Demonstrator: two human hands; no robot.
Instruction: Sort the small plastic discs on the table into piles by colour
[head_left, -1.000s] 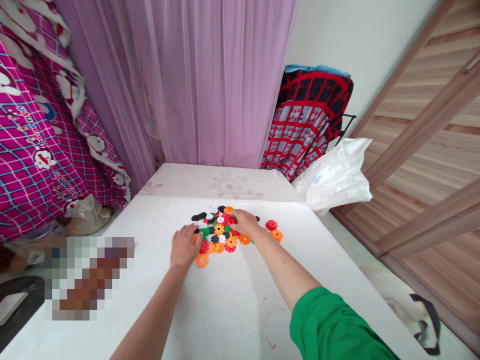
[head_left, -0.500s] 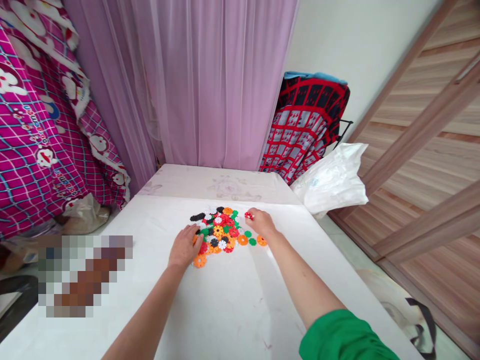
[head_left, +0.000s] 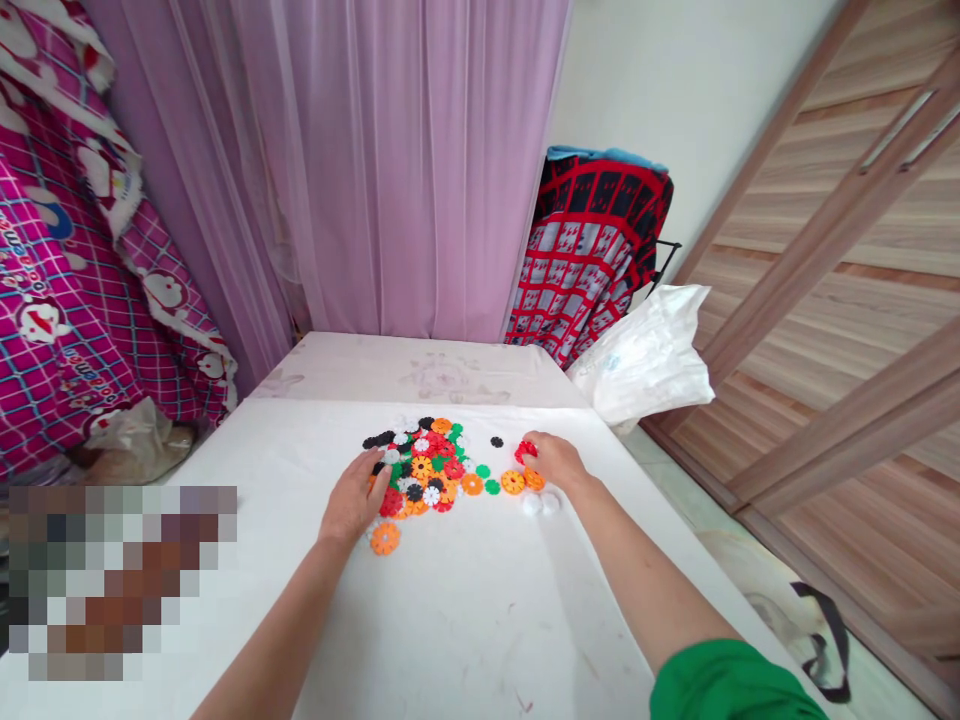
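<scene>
My right hand [head_left: 556, 462] has slid off the pile [head_left: 424, 465], seemingly pinching a red disc [head_left: 525, 450], while my left hand [head_left: 352, 500] stays open, fingers laid flat, at its edge.

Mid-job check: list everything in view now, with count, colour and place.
disc pile: many, red, orange, green, black, white, table centre
red disc: one, red, right of pile
orange disc: one, orange, by left wrist
table: one, white, foreground
curtain: one, pink, behind table
checked blanket: one, magenta, left
red blanket: one, red-black, behind table's right corner
plastic bag: one, white, right of table
wooden door: one, brown, right
left hand: one, on pile's left edge
right hand: one, pinching red disc
</scene>
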